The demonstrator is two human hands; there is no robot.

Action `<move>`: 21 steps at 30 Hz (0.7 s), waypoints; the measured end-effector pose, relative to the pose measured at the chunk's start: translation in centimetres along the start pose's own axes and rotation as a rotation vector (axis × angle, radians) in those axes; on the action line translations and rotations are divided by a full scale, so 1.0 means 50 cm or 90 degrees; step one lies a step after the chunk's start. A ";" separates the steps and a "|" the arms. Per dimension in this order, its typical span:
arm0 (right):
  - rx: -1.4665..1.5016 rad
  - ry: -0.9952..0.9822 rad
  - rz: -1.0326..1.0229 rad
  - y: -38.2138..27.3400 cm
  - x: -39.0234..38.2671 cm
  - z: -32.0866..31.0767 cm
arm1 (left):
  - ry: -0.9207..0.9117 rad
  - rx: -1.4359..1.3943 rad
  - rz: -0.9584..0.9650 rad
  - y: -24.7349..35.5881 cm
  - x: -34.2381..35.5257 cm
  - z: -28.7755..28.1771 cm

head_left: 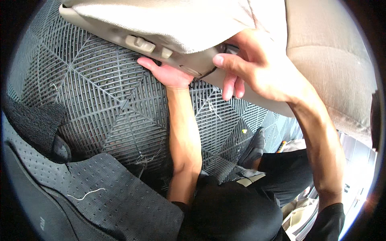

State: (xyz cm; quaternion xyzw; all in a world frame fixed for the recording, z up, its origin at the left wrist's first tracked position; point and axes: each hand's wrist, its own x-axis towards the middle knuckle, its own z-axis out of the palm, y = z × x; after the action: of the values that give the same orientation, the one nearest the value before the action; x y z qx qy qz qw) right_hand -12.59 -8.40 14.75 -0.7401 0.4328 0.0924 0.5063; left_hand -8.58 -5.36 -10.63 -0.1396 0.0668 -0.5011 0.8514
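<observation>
A beige car seat [148,20] with a light fabric cover fills the top of the view. Along its lower side runs a plastic trim panel [120,38] carrying pale seat switches [140,43]. My left hand [175,76] reaches palm-up under the panel's lower edge, thumb stretched out; its other fingers are hidden beneath. My right hand [255,66] is at the panel's rear end, beside a dark gap under the cover's edge. Its thumb and fingers are apart, with some fingers hanging down and nothing visible held. A thin dark cord or strip [207,75] shows between the hands.
Grey ribbed floor matting [100,92] lies below, with loose white threads [211,106] on it. A dotted dark mat or pad [120,180] lies at lower left. A beige seat cushion or backrest [329,48] stands at right. My black-clad legs [241,205] are at the bottom.
</observation>
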 end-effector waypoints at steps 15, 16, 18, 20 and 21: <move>-0.584 0.145 -0.318 0.023 0.002 0.007 | 0.049 0.171 -0.054 -0.002 -0.015 0.036; -0.533 0.126 -0.288 0.025 0.003 0.006 | 0.058 0.193 -0.057 -0.003 -0.016 0.042; -0.433 0.098 -0.225 0.019 0.006 0.006 | 0.065 0.192 -0.033 -0.008 -0.016 0.046; -0.286 0.055 -0.081 0.001 0.003 0.007 | 0.084 0.189 -0.005 -0.013 -0.017 0.053; -0.275 0.053 -0.060 -0.004 0.005 0.009 | 0.073 0.182 0.004 -0.014 -0.015 0.050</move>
State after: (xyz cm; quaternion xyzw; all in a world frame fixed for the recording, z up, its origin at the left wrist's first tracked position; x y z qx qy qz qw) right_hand -12.15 -8.15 14.55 -0.8539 0.3886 0.1287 0.3212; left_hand -8.90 -4.58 -8.06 0.0122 0.0439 -0.5100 0.8590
